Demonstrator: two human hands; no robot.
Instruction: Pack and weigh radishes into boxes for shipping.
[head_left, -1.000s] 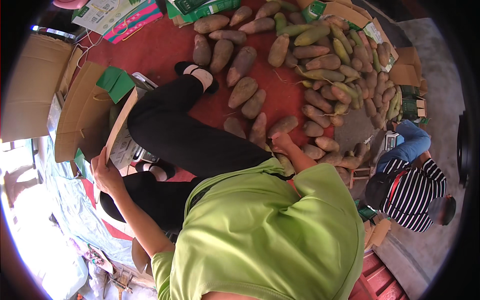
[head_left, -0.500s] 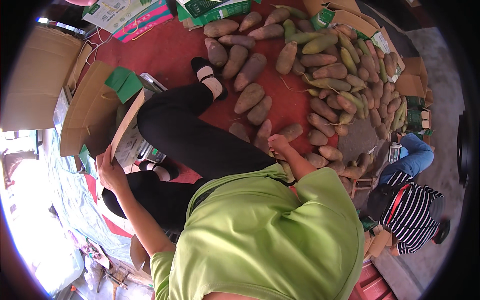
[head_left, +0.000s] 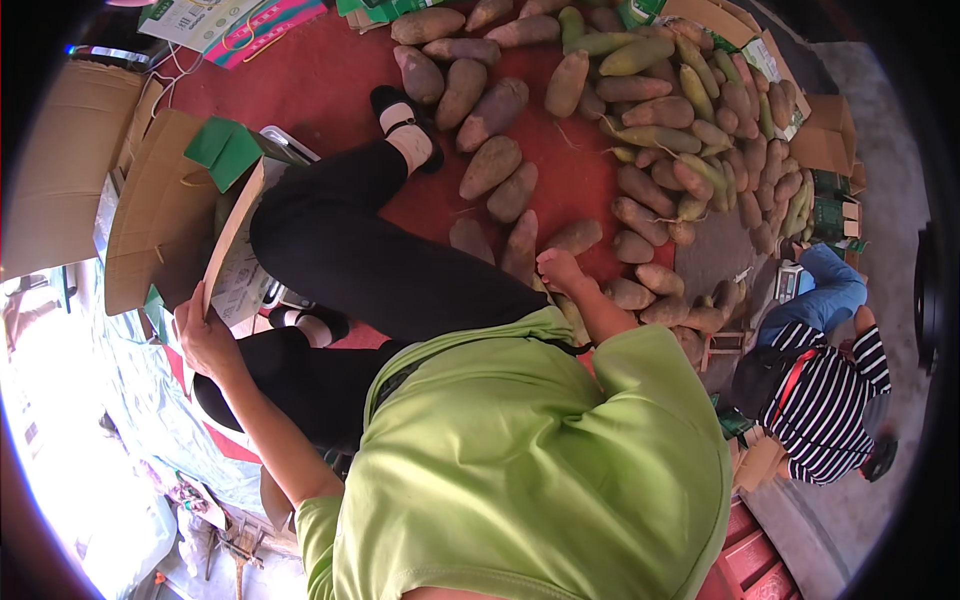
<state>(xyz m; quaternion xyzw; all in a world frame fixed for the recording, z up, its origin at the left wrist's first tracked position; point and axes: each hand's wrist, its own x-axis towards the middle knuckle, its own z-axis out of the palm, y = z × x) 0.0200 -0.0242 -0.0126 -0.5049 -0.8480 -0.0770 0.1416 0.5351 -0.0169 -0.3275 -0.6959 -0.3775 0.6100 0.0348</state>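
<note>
My left hand (head_left: 208, 338) is closed on the upright edge of an open cardboard box (head_left: 150, 215) at the left, thumb and fingers gripping the board. A green inner flap (head_left: 222, 152) sticks up from that box; its inside is dark and partly hidden by the flaps. Beneath and beside it shows part of a weighing scale (head_left: 287, 297). My right hand (head_left: 562, 272) hangs beside my right thigh with its fingers curled in, and nothing shows in it. Close to it lie soil-coloured radishes (head_left: 575, 237) on the red floor covering.
A large heap of reddish and green radishes (head_left: 660, 140) spreads across the far right, with open cartons (head_left: 826, 135) behind it. Several loose radishes (head_left: 491, 165) lie near my foot. At the right, another person in a striped shirt (head_left: 825, 405) bends beside a small scale (head_left: 788, 280).
The view has shifted a little, so the floor and radishes sit higher in it. My left hand keeps its grip on the box edge. The other person's arm has come up.
</note>
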